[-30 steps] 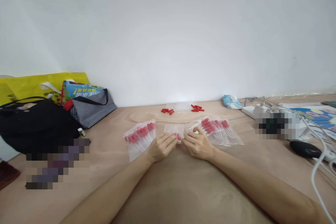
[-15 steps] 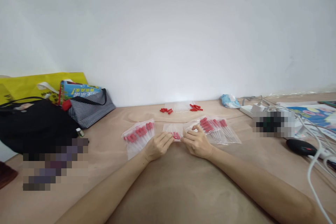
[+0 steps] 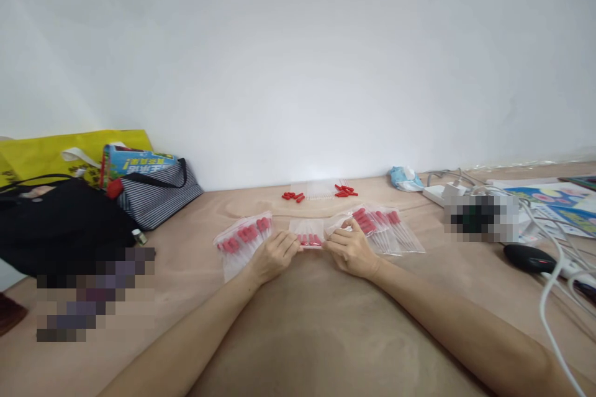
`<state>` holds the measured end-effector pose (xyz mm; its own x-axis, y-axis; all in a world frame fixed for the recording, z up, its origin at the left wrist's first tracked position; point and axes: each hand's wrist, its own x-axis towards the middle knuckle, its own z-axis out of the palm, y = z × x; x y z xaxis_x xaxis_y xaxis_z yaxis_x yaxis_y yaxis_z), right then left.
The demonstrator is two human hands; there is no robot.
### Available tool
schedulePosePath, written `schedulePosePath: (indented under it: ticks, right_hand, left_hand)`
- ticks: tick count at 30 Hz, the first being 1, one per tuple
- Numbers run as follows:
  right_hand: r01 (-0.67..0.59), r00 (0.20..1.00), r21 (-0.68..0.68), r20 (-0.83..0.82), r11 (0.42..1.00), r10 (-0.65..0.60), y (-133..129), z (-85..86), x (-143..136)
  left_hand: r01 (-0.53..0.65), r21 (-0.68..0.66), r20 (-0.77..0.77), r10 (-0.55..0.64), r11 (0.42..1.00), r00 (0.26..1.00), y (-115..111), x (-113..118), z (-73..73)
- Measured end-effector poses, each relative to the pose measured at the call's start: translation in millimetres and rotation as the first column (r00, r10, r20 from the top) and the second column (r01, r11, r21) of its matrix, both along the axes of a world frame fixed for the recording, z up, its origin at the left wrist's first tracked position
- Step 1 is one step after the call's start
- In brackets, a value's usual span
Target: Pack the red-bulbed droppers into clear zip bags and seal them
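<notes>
A small clear plastic bag (image 3: 306,227) with several red-headed white sticks lies between my hands, its near edge toward me. My left hand (image 3: 275,254) pinches the bag's near left corner. At the near right corner, my right hand (image 3: 351,249) is closed on the same edge with its fingers curled. Beside my left hand rests a filled bag (image 3: 244,236) of red-tipped sticks, partly hidden by that hand. More filled bags (image 3: 386,229) are fanned out, overlapping, just beyond my right hand.
Toward the wall lie two small piles of red pieces, a left pile (image 3: 293,196) and a right pile (image 3: 345,190), with clear plastic between them. A striped bag (image 3: 158,195) and black bag (image 3: 69,223) stand left. A blue mask (image 3: 405,178), black mouse (image 3: 528,258) and white cables (image 3: 549,298) lie right.
My left hand has slid left along the bag's near edge, uncovering more of the red heads. My right hand stays at its corner. The view has shifted slightly.
</notes>
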<state>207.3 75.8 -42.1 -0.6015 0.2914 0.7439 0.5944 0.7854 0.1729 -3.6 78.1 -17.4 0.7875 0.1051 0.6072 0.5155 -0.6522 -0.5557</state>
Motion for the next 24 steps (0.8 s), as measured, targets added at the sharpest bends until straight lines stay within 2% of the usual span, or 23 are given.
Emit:
schedulePosePath:
  ticks: [7,12,15,18,21,23,24]
  right_hand:
    - [0.026,1.000,-0.028,0.015,0.999,-0.025,3,-2.4,5]
    - [0.058,0.998,0.012,0.028,0.998,-0.059,9,-4.5,10]
    - [0.104,0.994,0.035,0.037,0.994,-0.106,12,-5.1,11]
    - [0.148,0.987,0.046,0.055,0.988,-0.151,13,-5.3,11]
    - [0.191,0.977,0.041,0.083,0.981,-0.194,13,-5.1,8]
    - [0.223,0.969,0.031,0.106,0.974,-0.225,14,-4.9,5]
    - [0.239,0.964,0.023,0.115,0.971,-0.240,14,-4.9,3]
  left_hand:
    - [-0.045,-0.051,-0.044,0.043,0.998,0.998,-2,-3,0.5]
    - [-0.058,-0.077,-0.063,0.053,0.995,0.997,-1,-8,-2.8]
    - [-0.100,-0.153,-0.071,0.090,0.983,0.993,0,-11,-6.5]
    - [-0.141,-0.293,-0.070,0.125,0.946,0.990,0,-9,-9.2]
    - [-0.134,-0.449,0.023,0.162,0.883,0.987,5,-11,-4.3]
    - [-0.148,-0.538,0.133,0.257,0.830,0.957,14,-22,5.1]
    - [-0.174,-0.581,0.200,0.347,0.795,0.916,20,-32,11.1]
